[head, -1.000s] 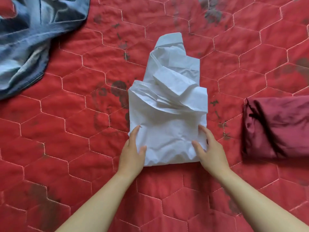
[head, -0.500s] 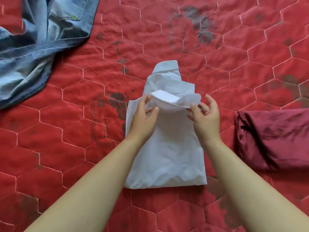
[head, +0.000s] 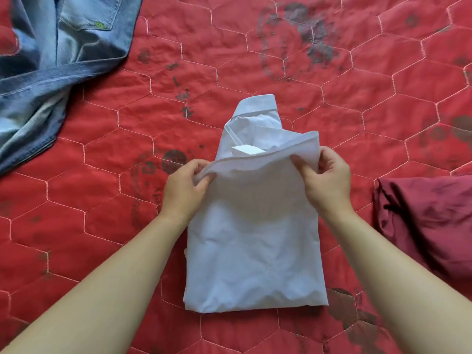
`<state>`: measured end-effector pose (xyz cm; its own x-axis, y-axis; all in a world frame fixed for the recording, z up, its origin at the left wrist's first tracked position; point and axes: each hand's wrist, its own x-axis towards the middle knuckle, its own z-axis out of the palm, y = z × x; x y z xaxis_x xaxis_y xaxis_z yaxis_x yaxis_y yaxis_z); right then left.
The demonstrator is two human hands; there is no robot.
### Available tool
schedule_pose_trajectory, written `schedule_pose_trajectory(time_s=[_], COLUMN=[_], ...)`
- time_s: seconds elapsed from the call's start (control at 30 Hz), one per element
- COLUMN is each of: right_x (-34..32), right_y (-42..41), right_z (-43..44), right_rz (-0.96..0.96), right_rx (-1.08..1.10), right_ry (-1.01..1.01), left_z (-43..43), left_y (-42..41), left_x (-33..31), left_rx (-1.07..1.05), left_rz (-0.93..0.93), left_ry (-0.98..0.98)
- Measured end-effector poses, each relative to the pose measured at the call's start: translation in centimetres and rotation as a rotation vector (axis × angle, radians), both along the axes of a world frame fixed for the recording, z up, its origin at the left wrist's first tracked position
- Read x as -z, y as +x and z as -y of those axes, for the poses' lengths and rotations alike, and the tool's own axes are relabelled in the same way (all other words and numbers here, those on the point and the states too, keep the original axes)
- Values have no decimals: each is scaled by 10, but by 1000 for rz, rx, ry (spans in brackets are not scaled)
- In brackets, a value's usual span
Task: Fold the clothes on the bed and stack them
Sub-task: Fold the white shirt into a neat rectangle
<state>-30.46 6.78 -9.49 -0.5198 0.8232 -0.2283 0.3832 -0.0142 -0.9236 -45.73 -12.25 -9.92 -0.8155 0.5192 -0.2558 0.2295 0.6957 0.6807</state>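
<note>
A white shirt [head: 255, 238] lies partly folded in the middle of the red quilted bed [head: 102, 213]. Its collar end points away from me. My left hand [head: 185, 189] pinches the left corner of the shirt's upper folded edge. My right hand [head: 325, 178] pinches the right corner of that same edge. The edge is lifted a little off the layers below. A folded dark red garment [head: 429, 226] lies at the right. Blue jeans [head: 51, 67] lie crumpled at the top left.
The quilt has white hexagon stitching and dark grey printed marks. The dark red garment runs past the right border of the view. The jeans run past the top and left borders.
My hands left the shirt's near edge, moved up to its bunched middle and took hold of a fold. That fold is now spread wider between them and drawn over the bunched cloth.
</note>
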Motion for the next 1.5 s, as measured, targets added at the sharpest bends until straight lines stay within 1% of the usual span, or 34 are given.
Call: schedule_pose_trajectory(time_s=[0.1, 0.17, 0.23, 0.3, 0.33, 0.37, 0.4, 0.43, 0.5, 0.53, 0.57, 0.63, 0.67, 0.7, 0.73, 0.77, 0.83, 0.9, 0.93, 1.03, 1.1, 1.17, 1.3, 1.33, 1.43, 1.5], right_x=[-4, -4, 0, 5, 6, 5, 2, -3, -14, -18, -21, -23, -23, -21, -17, -9, 12, 35, 46, 68, 71, 65, 42, 32, 7, 1], right_y=[-11, -20, -28, -32, -33, -35, -37, -41, -50, -56, -61, -64, -64, -62, -59, -56, -50, -47, -47, -47, -48, -48, -32, -21, 29, 66], right_z=[-13, -21, -24, -24, -23, -23, -24, -26, -34, -38, -39, -31, -22, -10, 0, 8, 11, 1, -4, -9, -12, -10, -3, 4, 36, 63], right_rz=[-58, -38, 65, 163, 167, 142, 93, 24, -78, -53, 53, 312, 338, 308, 271, 268, 393, 533, 551, 494, 484, 504, 564, 531, 342, 309], right_rx=[144, 171, 115, 63, 50, 52, 78, 126, 224, 234, 210, 71, -40, -183, -332, -469, -638, -682, -673, -613, -581, -608, -625, -623, -671, -736], right_ry=[28, 54, 42, -35, -66, -74, -55, -18, 69, 121, 206, 468, 607, 717, 788, 818, 778, 719, 705, 719, 752, 727, 627, 640, 682, 685], left_z=[-10, -19, -26, -30, -31, -33, -34, -36, -40, -42, -46, -50, -51, -50, -50, -48, -41, -37, -37, -38, -40, -39, -34, -26, 16, 49], left_y=[-13, -21, -22, -22, -23, -24, -25, -28, -36, -40, -43, -40, -33, -21, -6, 10, 34, 36, 30, 15, 12, 14, 18, 23, 53, 80], left_x=[-9, -10, -3, 4, 3, 1, -4, -10, -18, -19, -20, -19, -18, -17, -14, -9, 6, 28, 40, 65, 70, 67, 44, 36, 12, 5], left_rx=[-42, -59, -77, -162, -199, -211, -197, -163, -123, -121, -125, -93, -29, 61, 152, 232, 340, 425, 446, 460, 452, 465, 505, 528, 620, 677], left_rz=[-165, -197, -110, 54, 105, 100, 28, -89, -298, -337, -342, -360, -418, -489, -541, -552, -483, -427, -426, -480, -504, -473, -327, -326, -336, -309], left_ry=[172, 207, 118, 32, 64, 143, 229, 294, 363, 352, 297, 68, -24, -64, -72, -82, -165, -260, -277, -247, -235, -269, -329, -327, -331, -372])
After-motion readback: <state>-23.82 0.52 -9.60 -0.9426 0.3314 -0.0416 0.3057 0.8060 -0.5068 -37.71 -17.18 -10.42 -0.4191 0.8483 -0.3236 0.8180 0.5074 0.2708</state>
